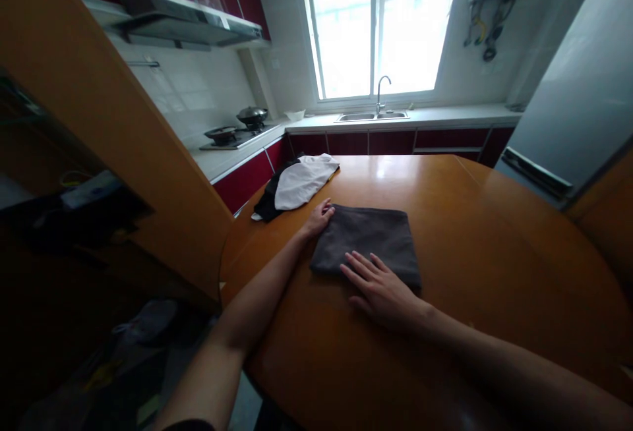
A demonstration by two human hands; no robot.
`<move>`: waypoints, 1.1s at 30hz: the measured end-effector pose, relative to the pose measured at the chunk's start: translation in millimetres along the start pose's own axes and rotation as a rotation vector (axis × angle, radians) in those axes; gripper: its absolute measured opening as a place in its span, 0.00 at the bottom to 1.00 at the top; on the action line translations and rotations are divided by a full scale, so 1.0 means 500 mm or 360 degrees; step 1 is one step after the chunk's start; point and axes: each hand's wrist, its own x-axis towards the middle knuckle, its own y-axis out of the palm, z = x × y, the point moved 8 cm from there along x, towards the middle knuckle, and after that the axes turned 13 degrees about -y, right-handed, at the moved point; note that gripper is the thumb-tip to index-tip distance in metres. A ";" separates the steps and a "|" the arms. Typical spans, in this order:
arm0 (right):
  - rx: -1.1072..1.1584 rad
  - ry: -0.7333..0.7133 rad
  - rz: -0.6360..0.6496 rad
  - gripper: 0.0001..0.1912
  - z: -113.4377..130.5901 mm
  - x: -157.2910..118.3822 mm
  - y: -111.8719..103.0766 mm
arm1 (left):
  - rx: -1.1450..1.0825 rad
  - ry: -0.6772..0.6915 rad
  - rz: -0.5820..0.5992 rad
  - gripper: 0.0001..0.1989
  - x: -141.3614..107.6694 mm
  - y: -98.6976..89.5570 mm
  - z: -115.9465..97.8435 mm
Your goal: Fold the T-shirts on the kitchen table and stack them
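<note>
A dark grey folded cloth [368, 236], possibly a garment, lies flat as a neat rectangle on the wooden table. At its far left corner is my left hand [319, 218], fingers slightly bent and resting against the edge. My right hand [378, 286] lies palm down across the near edge, its fingers stretched out and spread over the fabric. The palm hides part of that edge. Beyond my left hand, a loose pile holds a white cloth [304, 180] on top of a black cloth [270, 200].
The round wooden table [494, 233] fills the middle. Behind it runs a counter with a sink [370, 116] under a window. Pans [252, 114] sit on the stove [237, 138] to the left. A fridge [568, 88] stands right; dark shelves are at left.
</note>
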 end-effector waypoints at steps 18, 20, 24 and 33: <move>0.1039 0.1784 -0.0597 0.13 -0.380 -0.210 -0.040 | 0.0030 -0.0750 0.0791 0.27 -0.103 -0.056 -0.003; 0.1118 0.1802 -0.0602 0.14 -0.373 -0.204 -0.029 | 0.0024 -0.0788 0.0766 0.28 -0.100 -0.054 0.005; 0.1180 0.1813 -0.0611 0.15 -0.370 -0.196 -0.021 | 0.0079 -0.0815 0.0715 0.28 -0.090 -0.053 0.020; 0.1014 0.1700 -0.0722 0.07 -0.380 -0.191 -0.028 | 0.0127 -0.0671 0.0643 0.27 -0.090 -0.055 -0.014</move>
